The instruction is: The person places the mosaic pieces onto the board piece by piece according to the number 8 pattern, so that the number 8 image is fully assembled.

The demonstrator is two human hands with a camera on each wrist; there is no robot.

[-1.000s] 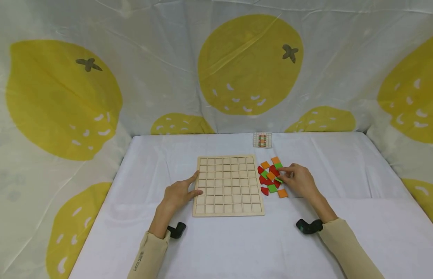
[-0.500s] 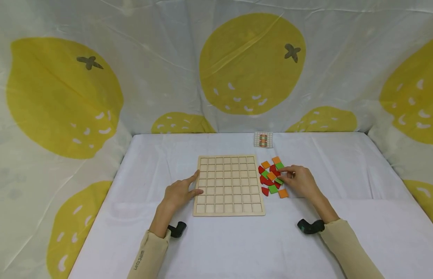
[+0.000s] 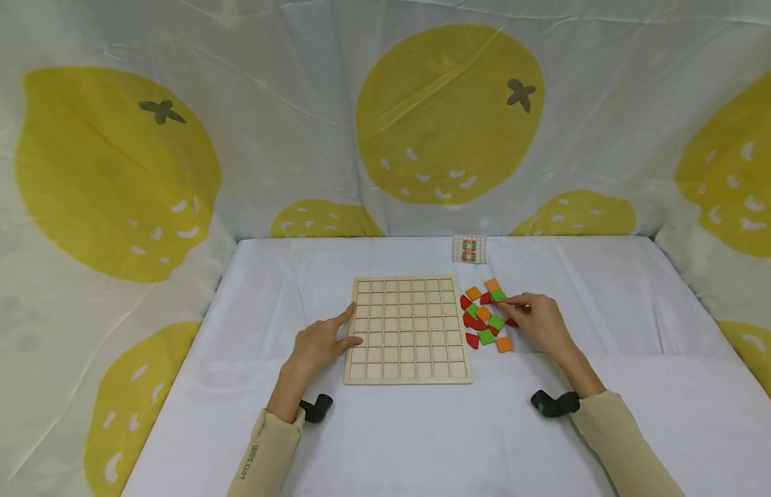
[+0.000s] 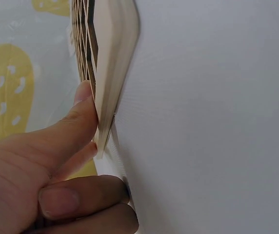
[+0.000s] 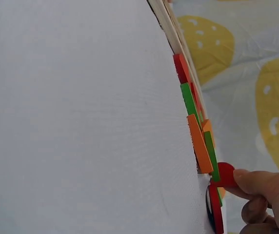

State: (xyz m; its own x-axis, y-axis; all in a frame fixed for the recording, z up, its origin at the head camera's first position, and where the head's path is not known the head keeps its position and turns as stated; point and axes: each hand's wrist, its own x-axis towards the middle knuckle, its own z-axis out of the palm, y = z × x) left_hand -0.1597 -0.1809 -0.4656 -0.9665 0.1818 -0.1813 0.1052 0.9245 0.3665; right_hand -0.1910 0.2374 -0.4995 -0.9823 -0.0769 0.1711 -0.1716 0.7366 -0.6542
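Note:
A pale wooden grid board (image 3: pixel 397 331) lies flat on the table. My left hand (image 3: pixel 317 344) is at its left edge, thumb on the rim and index finger further up along the side; the other fingers bend loosely below in the left wrist view. Right of the board lies a loose pile of orange squares (image 3: pixel 504 344), green squares (image 3: pixel 486 337) and red quarter-round pieces (image 3: pixel 472 340). Over the pile's right side, my right hand (image 3: pixel 537 321) pinches a red rounded piece (image 5: pixel 226 175) between thumb and index finger. Another red piece (image 5: pixel 215 209) lies just below those fingertips.
A small pattern card (image 3: pixel 469 249) with a printed grid lies near the table's back edge. White cloth (image 3: pixel 422 442) covers the table. Behind it hangs a lemon-print curtain (image 3: pixel 298 138). Each wrist carries a black device, such as the one (image 3: pixel 554 404) on the right.
The right fingers have shifted slightly off a green square, which now lies fully in view. A red piece now shows beneath the right hand. The left hand and board stay put.

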